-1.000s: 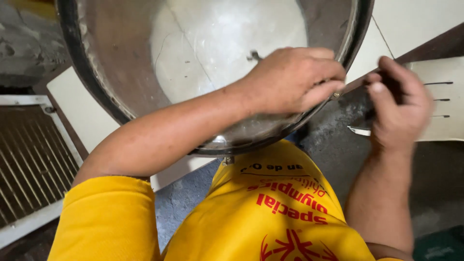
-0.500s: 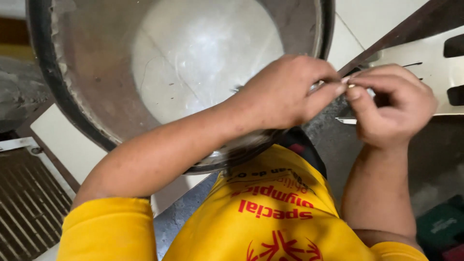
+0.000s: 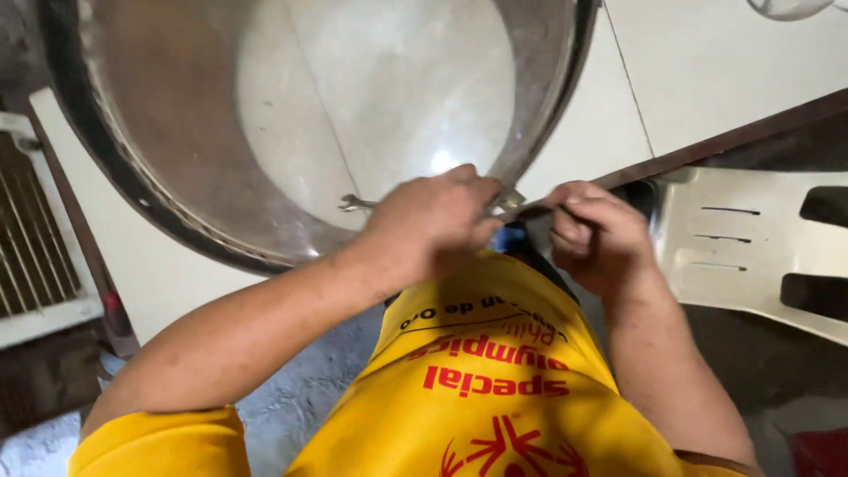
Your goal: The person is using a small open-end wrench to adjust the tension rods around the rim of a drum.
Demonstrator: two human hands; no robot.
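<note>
A large round metal drum [image 3: 177,177], open through so that white floor tiles show inside it, fills the upper left of the head view. My left hand [image 3: 433,221] rests on its lower rim and is closed around a slim metal wrench [image 3: 355,203], whose jaw end pokes out to the left. My right hand [image 3: 601,234] sits just to the right, almost touching the left. Its fingers pinch something small at the rim, which they hide. My yellow shirt [image 3: 495,389] with red print fills the bottom.
A white metal panel [image 3: 751,256] with slots and cut-outs lies at the right. A slatted grille [image 3: 35,238] lies at the left edge. A dark strip [image 3: 724,141] runs diagonally across the white tiles. A red object [image 3: 821,450] shows at the bottom right.
My right hand has come in from the right to meet my left at the drum's rim. The wrench's jaw end now shows left of my left hand. The view has shifted.
</note>
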